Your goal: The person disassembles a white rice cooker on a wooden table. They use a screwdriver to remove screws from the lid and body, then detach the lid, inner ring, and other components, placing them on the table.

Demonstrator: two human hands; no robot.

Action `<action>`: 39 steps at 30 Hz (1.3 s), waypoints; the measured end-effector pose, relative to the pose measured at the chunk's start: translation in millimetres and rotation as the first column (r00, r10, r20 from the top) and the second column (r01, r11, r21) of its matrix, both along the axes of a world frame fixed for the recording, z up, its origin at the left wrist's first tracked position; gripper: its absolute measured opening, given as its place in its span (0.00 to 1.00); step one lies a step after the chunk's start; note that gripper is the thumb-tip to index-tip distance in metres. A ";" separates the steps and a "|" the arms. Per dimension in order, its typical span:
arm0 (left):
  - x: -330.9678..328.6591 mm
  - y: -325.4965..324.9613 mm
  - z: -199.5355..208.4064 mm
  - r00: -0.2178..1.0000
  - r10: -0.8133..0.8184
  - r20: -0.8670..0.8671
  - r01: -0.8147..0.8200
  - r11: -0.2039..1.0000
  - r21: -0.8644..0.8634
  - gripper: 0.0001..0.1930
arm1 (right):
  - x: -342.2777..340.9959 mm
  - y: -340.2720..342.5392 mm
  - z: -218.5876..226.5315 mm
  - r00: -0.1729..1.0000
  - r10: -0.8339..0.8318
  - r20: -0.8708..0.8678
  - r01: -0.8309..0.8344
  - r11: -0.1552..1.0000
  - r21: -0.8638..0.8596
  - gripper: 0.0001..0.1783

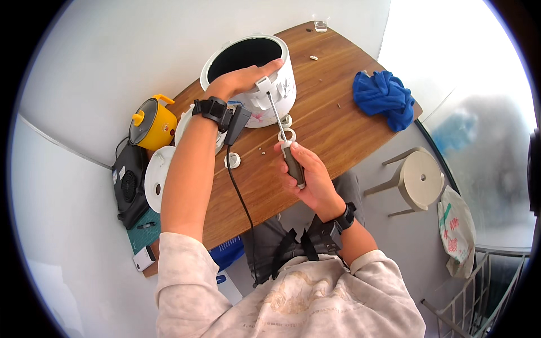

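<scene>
A round white pot body (pixel 288 90) with a dark inside stands upright at the table's far side. My left hand (pixel 241 80) grips its near rim, fingers reaching right along the edge; the thumb is hidden. Closed around the grey-green handle of a screwdriver (pixel 294 166) is my right hand (pixel 316 180). The screwdriver's metal shaft points up and away, its tip at the white bracket (pixel 264 85) on the pot's near side. Just beyond the handle lie a white ring (pixel 290 133) and a small white round part. A white round cap (pixel 232 160) lies farther left.
White discs (pixel 156 179), a yellow pot (pixel 151 125) and a black appliance (pixel 128 188) crowd the left side. A blue cloth (pixel 385 97) lies at the table's right; a clear cup (pixel 320 25) stands at the far corner. A beige stool (pixel 421 180) stands on the floor at right.
</scene>
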State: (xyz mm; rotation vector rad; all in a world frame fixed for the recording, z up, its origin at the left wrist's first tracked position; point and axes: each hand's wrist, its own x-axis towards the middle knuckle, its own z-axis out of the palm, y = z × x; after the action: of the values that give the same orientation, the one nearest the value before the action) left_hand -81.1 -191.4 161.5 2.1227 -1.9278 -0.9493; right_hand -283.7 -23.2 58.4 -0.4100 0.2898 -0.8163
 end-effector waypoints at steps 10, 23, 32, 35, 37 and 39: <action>-13.6 11.6 19.3 0.998 -0.049 -0.034 0.051 0.996 0.076 0.52 | -29.1 -30.2 -1.3 0.657 -0.498 -0.566 0.053 0.779 -0.624 0.17; 0.1 -3.4 1.3 1.000 0.003 0.002 -0.003 0.999 0.036 0.56 | -41.5 -29.2 57.2 -0.178 -0.963 0.203 -0.680 -0.029 -0.733 0.11; -3.4 2.1 4.5 1.000 -0.017 -0.006 0.017 1.000 0.006 0.52 | -53.8 -35.4 48.8 -0.101 -0.995 -0.012 -0.517 0.062 -0.854 0.08; -6.4 6.3 4.2 1.000 -0.014 0.026 0.013 1.000 0.021 0.51 | -56.7 -30.0 23.4 0.140 -0.941 -0.308 -0.248 0.268 -0.931 0.11; -9.7 6.8 8.7 0.999 -0.032 0.020 0.030 0.997 0.071 0.51 | -57.4 -26.7 11.6 0.357 -0.781 -0.513 -0.160 0.490 -0.857 0.13; -12.0 9.7 12.7 0.999 -0.048 -0.013 0.049 0.997 0.061 0.52 | -55.7 -20.4 10.7 0.590 -0.518 -0.619 -0.069 0.732 -0.678 0.15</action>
State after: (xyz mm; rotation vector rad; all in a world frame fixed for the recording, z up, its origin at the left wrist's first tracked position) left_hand -93.0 -181.6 174.2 2.1073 -1.9783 -1.0407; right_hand -339.4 -43.6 69.1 -1.4551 0.9263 -0.9625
